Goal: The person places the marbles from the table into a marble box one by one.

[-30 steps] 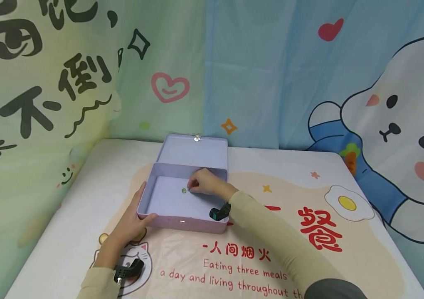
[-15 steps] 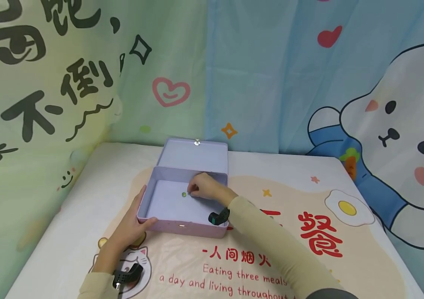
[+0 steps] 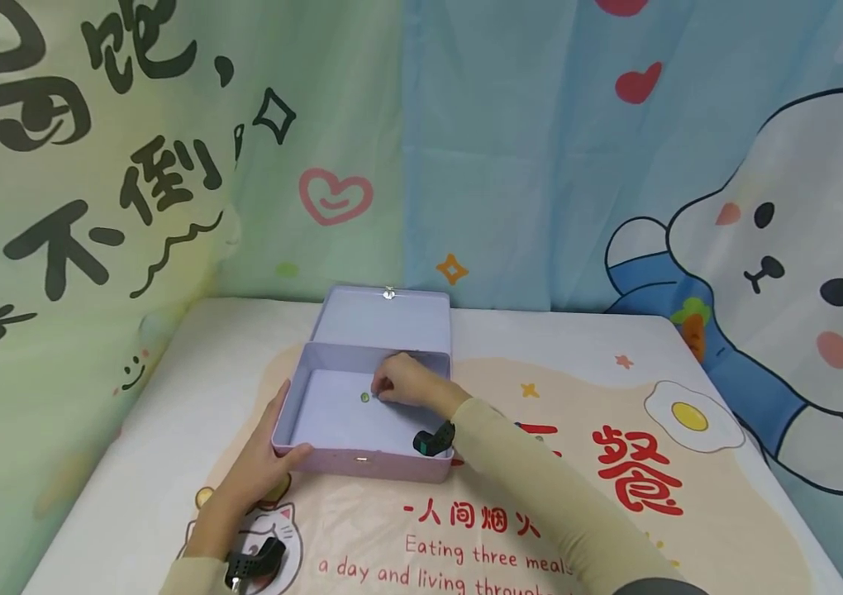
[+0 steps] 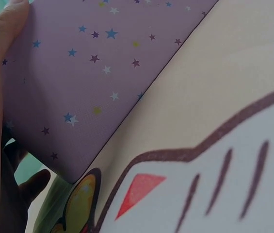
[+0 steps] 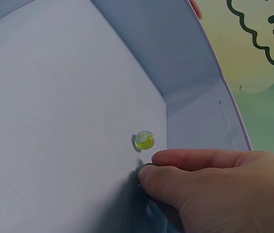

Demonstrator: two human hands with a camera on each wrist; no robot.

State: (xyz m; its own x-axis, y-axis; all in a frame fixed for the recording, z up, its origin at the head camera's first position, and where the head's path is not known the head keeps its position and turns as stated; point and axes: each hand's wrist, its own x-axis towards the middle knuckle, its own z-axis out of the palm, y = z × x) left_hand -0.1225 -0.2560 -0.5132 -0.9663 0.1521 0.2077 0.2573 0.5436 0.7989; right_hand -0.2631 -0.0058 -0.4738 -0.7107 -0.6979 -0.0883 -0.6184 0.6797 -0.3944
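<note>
A lilac tin box (image 3: 373, 467) stands on the table, its hinged lid (image 3: 384, 318) tipped back. Stars dot its outside in the left wrist view. My left hand (image 3: 261, 450) grips the front left corner, thumb over the rim and fingers along the side. On the white box floor lies a clear glass marble (image 5: 145, 140) with a yellow-green swirl. Just right of it, my right hand (image 3: 407, 382) reaches inside with bent fingers. Thumb and forefinger pinch a small dark rounded thing (image 5: 144, 167), seemingly a second marble, mostly hidden by the fingertips.
A printed cloth (image 3: 362, 529) with red lettering, a cat and a fried egg covers the table. Behind it hangs a green and blue curtain (image 3: 481, 165) with cartoon prints. Black straps (image 3: 258, 562) sit on both wrists.
The whole head view has shifted, so the scene sits lower now. Both hands, the box and the marble on its floor keep their places relative to each other.
</note>
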